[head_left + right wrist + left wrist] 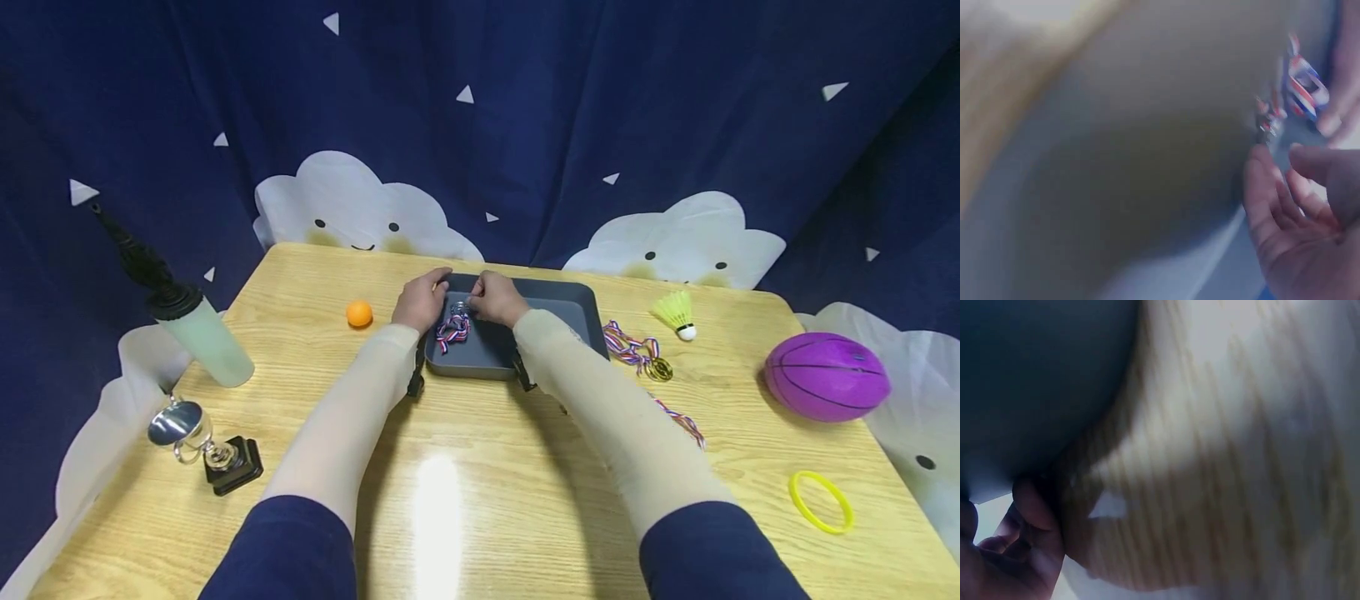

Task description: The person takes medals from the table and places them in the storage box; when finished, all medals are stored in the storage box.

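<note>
Counter [495, 500], navy curtain [525, 100] behind: grey tray [573, 312] with ribboned silver medal [459, 308].
Left hand [420, 302] pinches the tray's edge; right hand [498, 298] at the medal, grip indeterminable.

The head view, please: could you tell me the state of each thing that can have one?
Tray, upright, uncovered
Silver medal, inside tray, ribbon bunched
Gold medal, outside tray, its ribbon loose
Bottle, upright, lid on
Trophy, upright
Shuttlecock, on its side
Yellow ring, lying flat
Left hand, touching tray
Right hand, at silver medal

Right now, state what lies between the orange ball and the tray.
In the head view, the left hand and its beige sleeve; nearest the orange ball, bare tabletop.
</note>
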A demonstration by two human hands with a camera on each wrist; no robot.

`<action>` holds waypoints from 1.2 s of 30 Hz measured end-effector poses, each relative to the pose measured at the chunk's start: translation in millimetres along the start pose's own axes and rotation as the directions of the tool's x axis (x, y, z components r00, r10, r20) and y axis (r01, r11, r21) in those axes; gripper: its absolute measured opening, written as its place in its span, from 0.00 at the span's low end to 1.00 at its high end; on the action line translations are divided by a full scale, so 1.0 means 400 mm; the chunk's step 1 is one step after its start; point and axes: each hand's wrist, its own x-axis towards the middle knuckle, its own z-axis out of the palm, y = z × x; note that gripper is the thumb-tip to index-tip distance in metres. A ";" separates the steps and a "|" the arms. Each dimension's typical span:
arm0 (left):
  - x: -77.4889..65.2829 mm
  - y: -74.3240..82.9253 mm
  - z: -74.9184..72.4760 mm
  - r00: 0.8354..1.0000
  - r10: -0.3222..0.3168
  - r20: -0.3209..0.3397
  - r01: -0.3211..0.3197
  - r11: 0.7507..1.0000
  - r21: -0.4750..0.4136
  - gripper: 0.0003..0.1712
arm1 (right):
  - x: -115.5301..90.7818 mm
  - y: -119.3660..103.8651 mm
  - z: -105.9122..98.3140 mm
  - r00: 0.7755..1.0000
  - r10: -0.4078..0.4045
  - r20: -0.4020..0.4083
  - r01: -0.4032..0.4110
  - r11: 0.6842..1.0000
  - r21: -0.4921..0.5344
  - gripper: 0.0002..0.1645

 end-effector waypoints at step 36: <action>-0.011 0.003 -0.002 1.000 0.021 -0.018 -0.021 1.000 -0.014 0.25 | -0.423 0.547 -0.322 0.994 0.094 0.046 -0.082 0.971 -0.223 0.22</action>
